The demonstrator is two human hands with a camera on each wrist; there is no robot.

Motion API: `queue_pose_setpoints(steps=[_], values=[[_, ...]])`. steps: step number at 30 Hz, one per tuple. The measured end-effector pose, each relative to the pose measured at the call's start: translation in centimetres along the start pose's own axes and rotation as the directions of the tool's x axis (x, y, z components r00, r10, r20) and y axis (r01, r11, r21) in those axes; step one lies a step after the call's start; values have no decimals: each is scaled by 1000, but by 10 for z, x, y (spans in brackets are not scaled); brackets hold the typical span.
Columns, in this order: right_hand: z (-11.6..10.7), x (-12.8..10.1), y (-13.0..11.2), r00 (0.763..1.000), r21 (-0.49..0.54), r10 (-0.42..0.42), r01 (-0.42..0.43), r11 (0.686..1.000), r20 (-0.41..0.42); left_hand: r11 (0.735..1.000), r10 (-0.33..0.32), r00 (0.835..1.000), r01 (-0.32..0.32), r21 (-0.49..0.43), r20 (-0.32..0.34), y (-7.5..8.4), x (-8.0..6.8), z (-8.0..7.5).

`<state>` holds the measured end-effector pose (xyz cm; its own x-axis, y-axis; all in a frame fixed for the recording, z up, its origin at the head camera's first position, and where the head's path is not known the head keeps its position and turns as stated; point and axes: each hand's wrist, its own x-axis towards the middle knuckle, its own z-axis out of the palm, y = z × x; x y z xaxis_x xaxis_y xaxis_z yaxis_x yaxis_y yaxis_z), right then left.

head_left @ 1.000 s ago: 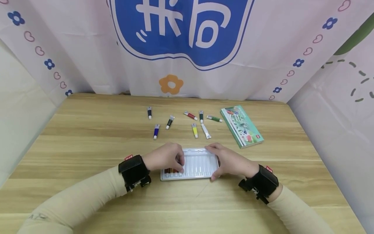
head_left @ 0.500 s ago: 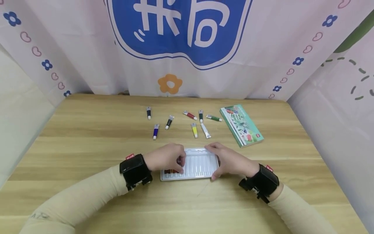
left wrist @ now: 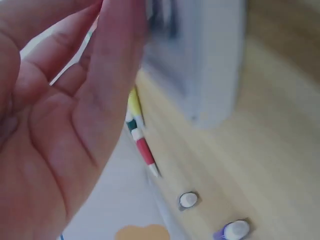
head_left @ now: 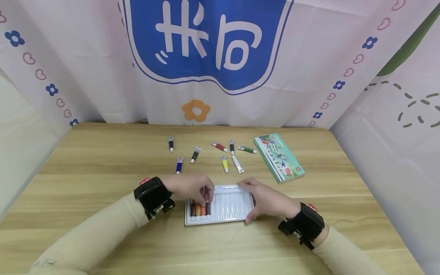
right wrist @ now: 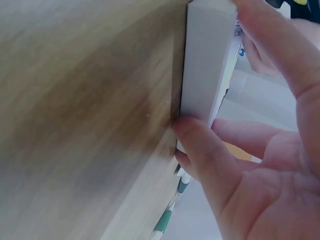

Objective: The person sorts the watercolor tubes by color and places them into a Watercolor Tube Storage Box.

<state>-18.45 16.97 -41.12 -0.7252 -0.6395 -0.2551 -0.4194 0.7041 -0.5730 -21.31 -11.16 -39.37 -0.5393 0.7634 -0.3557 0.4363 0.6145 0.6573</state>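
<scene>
A clear plastic tray (head_left: 228,208) lies on the wooden table (head_left: 103,172) in front of me. Several paint tubes (head_left: 197,209) sit in its left slots. My left hand (head_left: 190,186) curls over the tray's left part, and its fingertips (head_left: 206,194) pinch the top of a dark tube (head_left: 207,206) lying in a slot. My right hand (head_left: 266,198) grips the tray's right end, thumb (right wrist: 200,145) on the near edge of the tray (right wrist: 205,75) and fingers over the far edge. The left wrist view is blurred and shows my palm beside the tray (left wrist: 210,60).
Loose tubes lie beyond the tray: black (head_left: 170,144), blue (head_left: 179,165), dark (head_left: 195,154), red (head_left: 219,146), dark green (head_left: 232,147), green (head_left: 247,149), yellow (head_left: 224,164), white (head_left: 237,164). A green box (head_left: 279,157) lies at the right. Printed cloth walls surround the table.
My left hand has drawn back a little, uncovering the tubes in the tray's left slots. The head view has shifted slightly. My right hand keeps its hold on the tray.
</scene>
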Motion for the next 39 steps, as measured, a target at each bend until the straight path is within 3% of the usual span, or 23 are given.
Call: queue_pose_setpoints(steps=[4, 8, 10, 14, 18, 21, 24, 26, 28, 32, 39], values=[[1, 0, -1, 1000, 9, -2, 2, 1000, 1, 1000, -9, 1000, 9, 14, -3, -3, 8, -18], [2, 1, 0, 1000, 0, -3, 3, 1000, 1, 1000, 0, 993, -3, -20, -119, -16, 25, -36], [2, 1, 0, 1000, -5, -9, 9, 1000, 5, 999, -25, 980, 18, -39, -199, -27, 36, -44], [2, 0, 1, 1000, -9, -14, 15, 1000, 12, 991, -128, 930, 108, -78, -344, -41, 58, -60], [2, 0, 2, 1000, -21, -13, 13, 1000, 4, 981, -190, 854, 151, -118, -485, -46, 78, -74], [2, 1, 1, 1000, -31, -17, 17, 999, 3, 977, -212, 810, 183, -109, -547, -48, 90, -80], [3, 2, -1, 1000, -27, -20, 20, 999, 3, 963, -265, 784, 239, -121, -562, -50, 99, -80], [5, 3, -2, 1000, -21, -16, 16, 1000, 6, 951, -304, 779, 286, -120, -548, -53, 104, -79], [6, 3, -2, 1000, -14, -12, 12, 1000, 7, 943, -317, 785, 319, -91, -532, -56, 108, -77], [6, 1, -1, 1000, -9, -7, 7, 1000, 5, 943, -279, 810, 332, 11, -516, -57, 112, -74], [3, 1, 1, 1000, -25, -15, 15, 1000, 2, 941, -220, 832, 318, 113, -509, -49, 112, -74]])
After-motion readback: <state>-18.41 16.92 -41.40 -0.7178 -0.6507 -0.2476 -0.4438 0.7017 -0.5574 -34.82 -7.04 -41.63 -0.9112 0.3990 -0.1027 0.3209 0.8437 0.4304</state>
